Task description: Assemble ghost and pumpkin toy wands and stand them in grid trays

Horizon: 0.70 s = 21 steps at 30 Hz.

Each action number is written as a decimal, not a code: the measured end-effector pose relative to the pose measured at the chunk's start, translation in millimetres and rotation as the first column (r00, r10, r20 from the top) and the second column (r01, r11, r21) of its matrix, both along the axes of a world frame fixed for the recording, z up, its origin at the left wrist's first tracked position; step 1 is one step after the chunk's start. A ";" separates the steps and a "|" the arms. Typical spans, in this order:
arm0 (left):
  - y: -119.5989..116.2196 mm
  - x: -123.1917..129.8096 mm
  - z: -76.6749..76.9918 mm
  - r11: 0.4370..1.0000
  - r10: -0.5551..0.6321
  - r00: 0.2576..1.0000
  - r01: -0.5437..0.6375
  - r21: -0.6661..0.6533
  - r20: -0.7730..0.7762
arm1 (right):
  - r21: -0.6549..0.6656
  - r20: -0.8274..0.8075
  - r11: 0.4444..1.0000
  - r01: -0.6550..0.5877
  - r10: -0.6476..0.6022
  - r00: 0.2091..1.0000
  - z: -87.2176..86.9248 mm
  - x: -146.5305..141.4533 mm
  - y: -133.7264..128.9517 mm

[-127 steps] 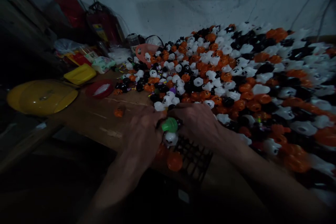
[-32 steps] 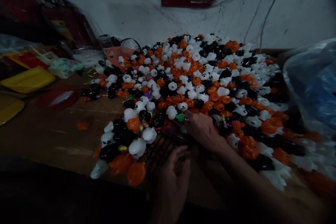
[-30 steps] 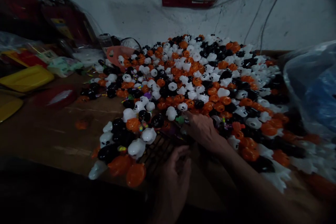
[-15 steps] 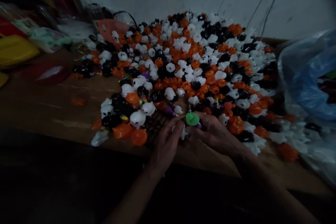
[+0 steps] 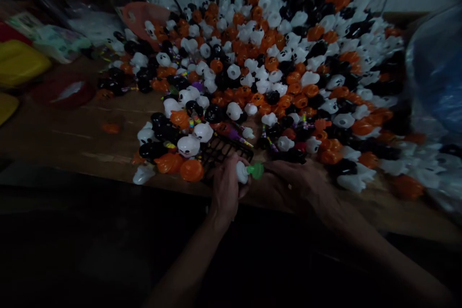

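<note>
My left hand (image 5: 226,185) is closed around a small white plastic figure (image 5: 241,172) near the table's front edge. Out of the figure's right side sticks a green hat-shaped piece (image 5: 256,170). Just right of this piece is my right hand (image 5: 306,183), its fingers stretched toward it and somewhat blurred; nothing I can name is in them. A black plastic grid (image 5: 225,150) lies beyond my left hand. White heads with dark faces (image 5: 188,145) and orange pumpkin pieces (image 5: 191,171) lie left of it.
A large heap of white, orange and black plastic figures (image 5: 262,74) rises against the wall. Clear plastic bags (image 5: 436,72) stand at the right. A salmon-coloured basin (image 5: 142,17), a red dish (image 5: 61,92) and yellow items (image 5: 21,62) are at the left.
The green piece has turned from upright to sideways at the white figure. My right hand has drawn back to the right from it. The view has tilted down slightly.
</note>
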<state>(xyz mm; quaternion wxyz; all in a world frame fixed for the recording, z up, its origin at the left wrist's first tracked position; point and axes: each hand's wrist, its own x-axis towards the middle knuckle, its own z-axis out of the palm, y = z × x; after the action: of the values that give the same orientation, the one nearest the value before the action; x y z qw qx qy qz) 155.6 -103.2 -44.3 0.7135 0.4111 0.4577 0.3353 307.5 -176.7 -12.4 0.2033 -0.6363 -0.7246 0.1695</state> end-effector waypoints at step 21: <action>-10.2 -1.6 12.8 0.930 -0.142 0.912 0.256 0.262 -0.385 | 0.059 0.263 0.973 -0.221 0.198 0.944 11.8 -5.7 -6.2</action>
<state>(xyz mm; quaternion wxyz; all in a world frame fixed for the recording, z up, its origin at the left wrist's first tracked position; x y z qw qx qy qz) 153.9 -113.4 -31.6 0.5758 0.6162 0.4778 0.2459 301.8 -183.0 -0.6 0.1169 -0.5625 -0.8151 0.0747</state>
